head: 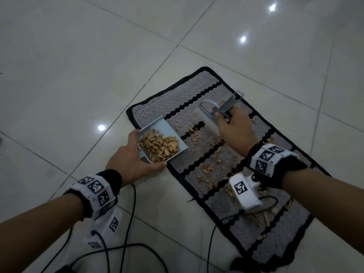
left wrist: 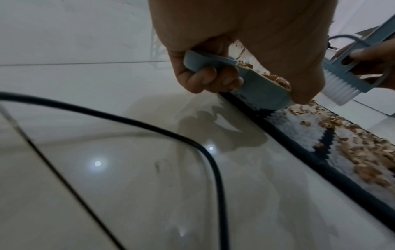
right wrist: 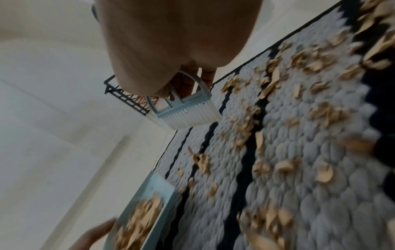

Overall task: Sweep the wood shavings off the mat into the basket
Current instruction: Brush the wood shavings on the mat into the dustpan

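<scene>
A person crouched over a tiled floor (head: 78, 66) clears wood shavings (head: 206, 168) from a grey mat (head: 177, 95) with black zigzag stripes. The left hand (head: 126, 162) grips a pale blue dustpan (head: 163, 125) at its back wall and short handle, fingers curled round it, and holds it at the mat's near edge, its open lip facing the scattered curls, apparently so a stroke can carry them straight in; a heap of shavings already fills it. The right hand (head: 234, 129) is closed round the handle of a matching small brush (head: 208, 115), white bristles pointing down at the mat beyond the pan, seemingly poised to draw more shavings toward it. Many shavings remain strewn over the mat's nearer stripes, so the job looks roughly half done. The basket (right wrist: 126, 96), a dark wire one, shows only in the right wrist view, on the floor beyond the brush. Black cables (head: 130, 223) trail from the wrist cameras.
</scene>
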The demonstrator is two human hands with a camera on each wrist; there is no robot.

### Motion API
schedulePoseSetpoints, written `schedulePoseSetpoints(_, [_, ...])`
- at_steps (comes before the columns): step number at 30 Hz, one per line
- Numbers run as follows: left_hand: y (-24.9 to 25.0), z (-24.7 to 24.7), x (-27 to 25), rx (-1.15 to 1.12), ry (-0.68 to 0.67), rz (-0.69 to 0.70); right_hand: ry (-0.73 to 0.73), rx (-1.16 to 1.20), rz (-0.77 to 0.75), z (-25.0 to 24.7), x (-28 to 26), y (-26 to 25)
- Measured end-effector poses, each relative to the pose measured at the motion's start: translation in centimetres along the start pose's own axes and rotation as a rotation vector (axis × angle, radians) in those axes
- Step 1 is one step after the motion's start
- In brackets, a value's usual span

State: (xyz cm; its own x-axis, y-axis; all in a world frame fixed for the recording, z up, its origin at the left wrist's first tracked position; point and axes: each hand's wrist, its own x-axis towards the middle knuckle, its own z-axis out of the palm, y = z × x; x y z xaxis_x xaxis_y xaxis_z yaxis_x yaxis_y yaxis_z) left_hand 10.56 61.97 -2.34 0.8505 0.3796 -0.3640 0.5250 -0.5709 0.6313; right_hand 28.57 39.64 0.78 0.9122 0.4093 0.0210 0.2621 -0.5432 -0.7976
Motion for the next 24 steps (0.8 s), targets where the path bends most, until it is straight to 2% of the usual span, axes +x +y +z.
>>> schedulePoseSetpoints(5, [1.9,0.7,0.3,0.038,-0.05,0.009,0.218,-0.088,0.071,-3.6,3.1,3.2])
schedulePoseSetpoints(8, [3.3,1.2,1.3,0.074,-0.056,0.023,0.27,-0.141,0.068,-5.0,5.4,5.3])
schedulePoseSetpoints(14, [4.5,1.7,1.9,0.102,-0.05,0.025,0.182,-0.252,0.043,-3.9,6.9,7.2])
schedulePoseSetpoints(20, [2.9,0.9,-0.1,0.036,-0.019,-0.018,0.114,-0.224,-0.037,-1.5,4.5,6.4])
schedulePoseSetpoints(24, [1.8,0.3,-1.3,0.04,0.003,-0.057,-0.032,-0.188,-0.146,-0.1,1.3,5.4])
